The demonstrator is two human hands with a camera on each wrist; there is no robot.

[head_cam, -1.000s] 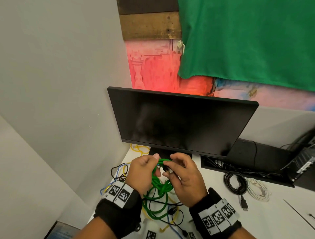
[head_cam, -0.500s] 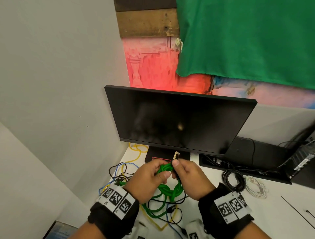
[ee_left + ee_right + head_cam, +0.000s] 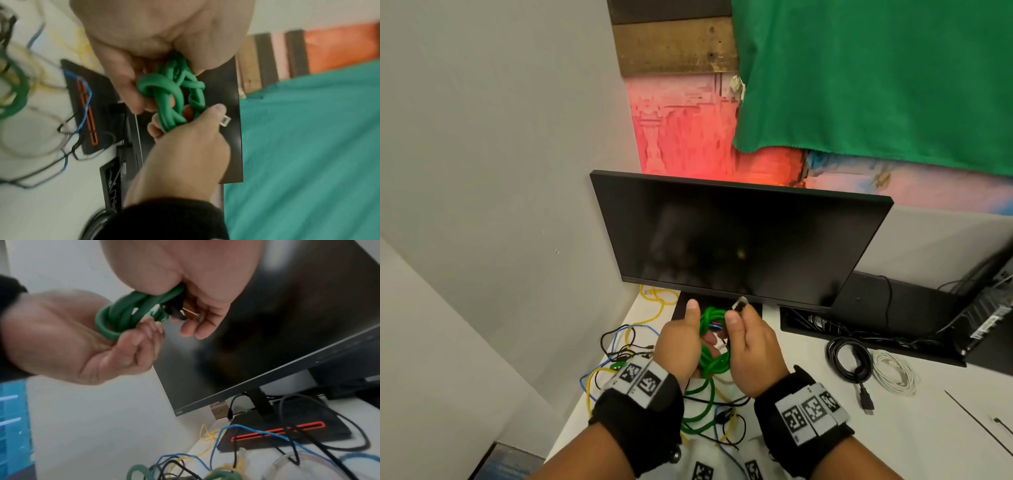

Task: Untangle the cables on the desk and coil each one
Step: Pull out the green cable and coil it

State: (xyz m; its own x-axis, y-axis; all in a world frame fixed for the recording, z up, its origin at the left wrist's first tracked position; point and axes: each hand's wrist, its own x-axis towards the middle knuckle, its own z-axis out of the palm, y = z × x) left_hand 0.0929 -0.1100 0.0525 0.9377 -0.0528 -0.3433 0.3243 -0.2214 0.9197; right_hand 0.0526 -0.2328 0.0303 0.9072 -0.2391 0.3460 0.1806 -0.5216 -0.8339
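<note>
A green cable (image 3: 709,317) is bunched in a knotted bundle above the desk, in front of the monitor. My left hand (image 3: 683,334) grips the bundle (image 3: 174,91) from the left, thumb pointing up. My right hand (image 3: 744,329) pinches the cable's clear plug (image 3: 740,303) between thumb and forefinger, and its other fingers curl round the green strands (image 3: 127,308). A dark plug with a coppery tip (image 3: 182,313) also lies in the right palm. Green loops (image 3: 702,401) hang down into a tangle of yellow, blue and black cables (image 3: 619,359) on the white desk (image 3: 911,428).
The black monitor (image 3: 739,240) and its base (image 3: 287,433) stand just behind the hands. A coiled black cable (image 3: 849,356) and a coiled white cable (image 3: 893,375) lie on the right. A black cable tray (image 3: 859,335) runs behind them. A grey wall (image 3: 482,205) closes the left.
Both hands have risen towards the monitor with the green bundle. The clear plug has come up out of the bundle and now sticks up from my right fingers.
</note>
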